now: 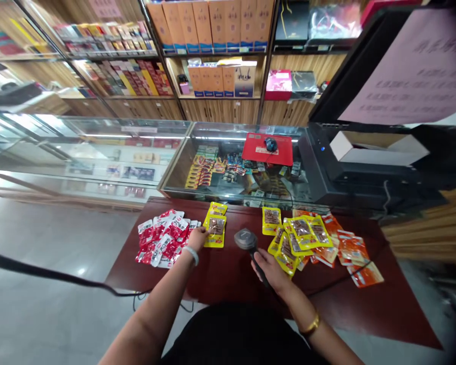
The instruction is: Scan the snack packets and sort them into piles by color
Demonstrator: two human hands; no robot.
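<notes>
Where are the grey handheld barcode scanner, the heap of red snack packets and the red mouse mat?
grey handheld barcode scanner (245,239), head view, its head.
heap of red snack packets (163,238), head view, centre.
red mouse mat (258,150), head view, bare left part.

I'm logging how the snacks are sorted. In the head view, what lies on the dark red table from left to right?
Red packets → left hand on a yellow packet → barcode scanner in the right hand → yellow packets pile → orange packets.

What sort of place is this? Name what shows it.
Most likely a small shop's counter: the right hand holds a barcode scanner over snack packets, with glass display cases and stocked shelves behind.
</notes>
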